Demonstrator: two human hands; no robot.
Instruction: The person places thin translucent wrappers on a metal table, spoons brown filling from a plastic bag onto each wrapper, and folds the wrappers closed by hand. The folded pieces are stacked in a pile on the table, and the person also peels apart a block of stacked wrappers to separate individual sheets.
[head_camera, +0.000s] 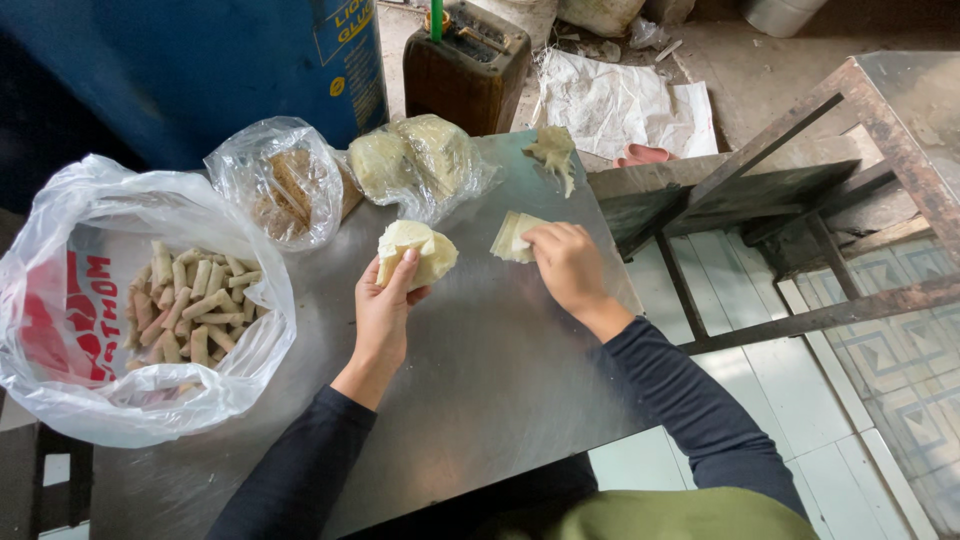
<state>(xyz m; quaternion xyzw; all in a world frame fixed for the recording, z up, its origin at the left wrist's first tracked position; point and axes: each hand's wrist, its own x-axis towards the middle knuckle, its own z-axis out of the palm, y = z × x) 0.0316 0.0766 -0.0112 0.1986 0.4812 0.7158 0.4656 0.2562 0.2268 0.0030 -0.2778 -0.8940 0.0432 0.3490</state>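
Wrappers (415, 252) sit stacked in the left hand (385, 310)'s grip while the right hand (568, 262) pinches one folded sheet (512, 238) beside them; many finished rolls (190, 300) fill the bag (60, 390).

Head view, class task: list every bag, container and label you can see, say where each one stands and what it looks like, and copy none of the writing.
White plastic bag: table's left edge, open, red print, full of pale rolls.
Clear bag: back left, brown pieces inside.
Second clear bag: back centre, pale stacked wrappers.
Blue drum: behind the table, yellow label.
Brown can: on the floor, green stick in its top.
Left hand: holds a pale wrapper stack.
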